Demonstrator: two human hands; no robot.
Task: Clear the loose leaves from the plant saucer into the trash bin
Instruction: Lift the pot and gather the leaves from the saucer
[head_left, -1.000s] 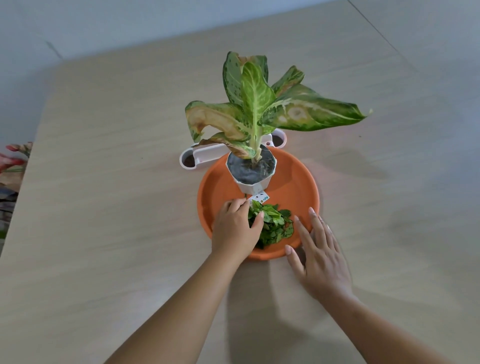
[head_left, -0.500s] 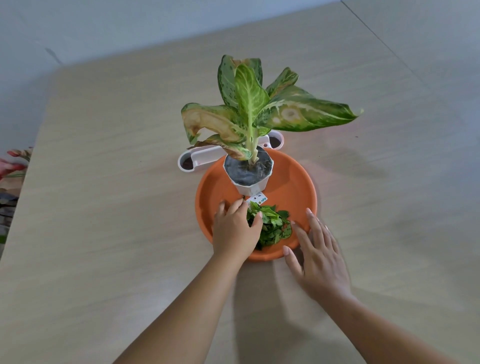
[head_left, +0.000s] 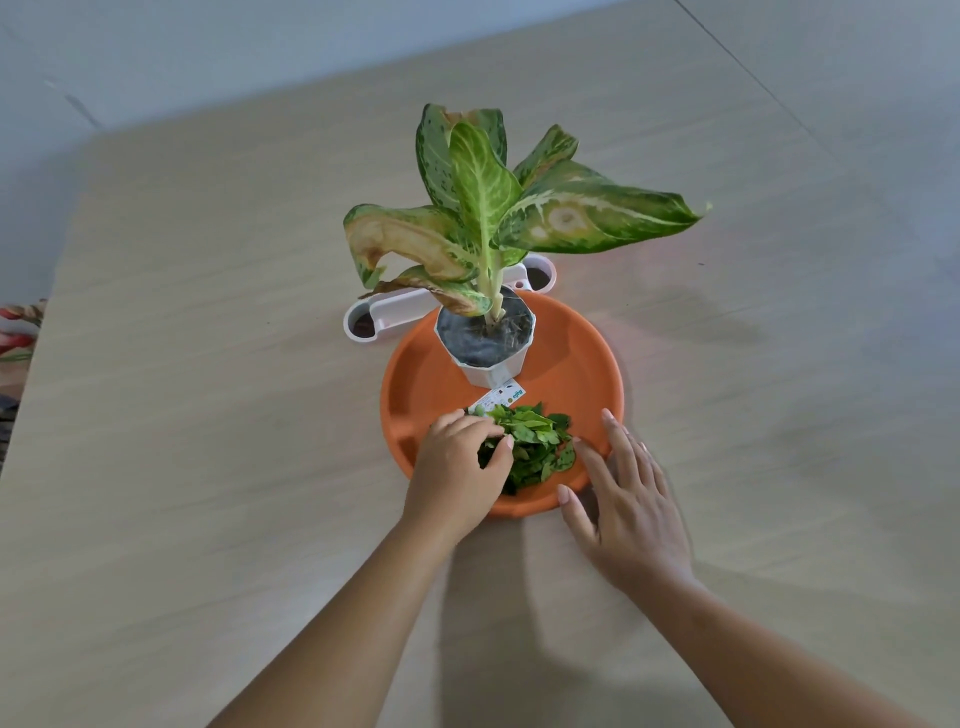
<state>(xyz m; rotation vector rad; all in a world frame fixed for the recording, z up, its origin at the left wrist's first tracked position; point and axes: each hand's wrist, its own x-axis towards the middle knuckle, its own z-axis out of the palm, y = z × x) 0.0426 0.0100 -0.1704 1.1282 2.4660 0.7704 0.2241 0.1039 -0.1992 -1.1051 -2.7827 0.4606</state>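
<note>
An orange round saucer (head_left: 576, 358) lies on the wooden table. In its far half stands a white pot (head_left: 491, 369) with a large-leaved plant (head_left: 488, 208). A pile of small loose green leaves (head_left: 537, 441) lies in the near half. My left hand (head_left: 457, 467) rests on the left side of the pile, fingers curled onto the leaves. My right hand (head_left: 623, 499) lies flat with spread fingers at the saucer's near right rim, fingertips by the pile. No trash bin is in view.
A white oblong container (head_left: 395, 312) with round wells at both ends sits just behind the saucer. A small printed label (head_left: 501, 400) lies at the pot's foot. The table's left edge (head_left: 31, 353) has red-and-green foliage beyond it. Bare tabletop surrounds the saucer.
My left hand's fingers have curled further onto the leaf pile. My right hand stays at the rim, shifted slightly.
</note>
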